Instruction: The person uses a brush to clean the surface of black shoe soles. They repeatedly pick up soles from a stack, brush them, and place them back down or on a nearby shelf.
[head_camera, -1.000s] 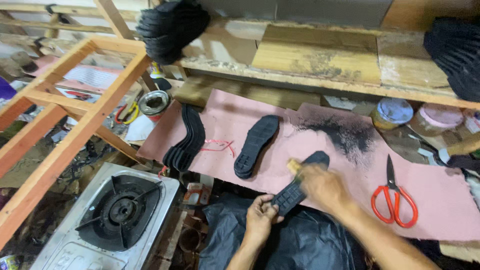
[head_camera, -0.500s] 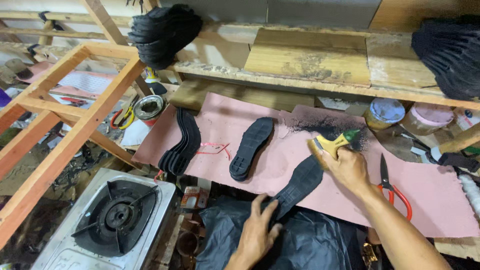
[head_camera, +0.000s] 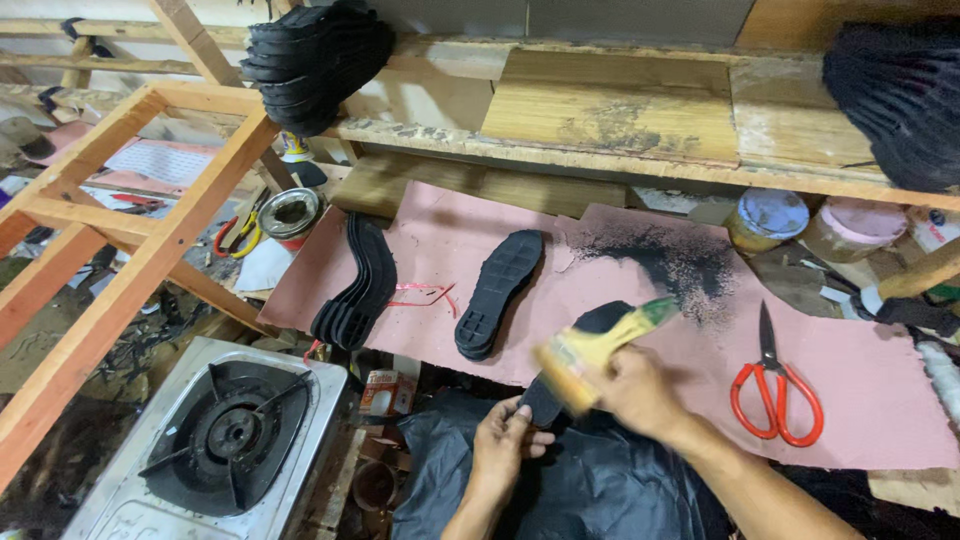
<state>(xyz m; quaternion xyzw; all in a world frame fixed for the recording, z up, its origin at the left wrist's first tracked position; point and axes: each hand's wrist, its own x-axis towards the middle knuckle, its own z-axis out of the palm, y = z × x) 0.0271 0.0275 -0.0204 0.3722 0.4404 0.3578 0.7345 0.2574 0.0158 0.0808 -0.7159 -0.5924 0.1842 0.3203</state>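
Left hand (head_camera: 505, 440) fingers pinch downward; right hand (head_camera: 635, 390) is closed, forearm raised.

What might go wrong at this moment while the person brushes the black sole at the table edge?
1. The sole overhangs the table edge, pinned only at its near end by the left hand; it may slip down.
2. The brush in the right hand may smear the pink sheet further.
3. The open red scissors lie close to the right forearm.

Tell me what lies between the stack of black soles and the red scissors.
Head view: one black sole, then the sole under the brush on pink paper.
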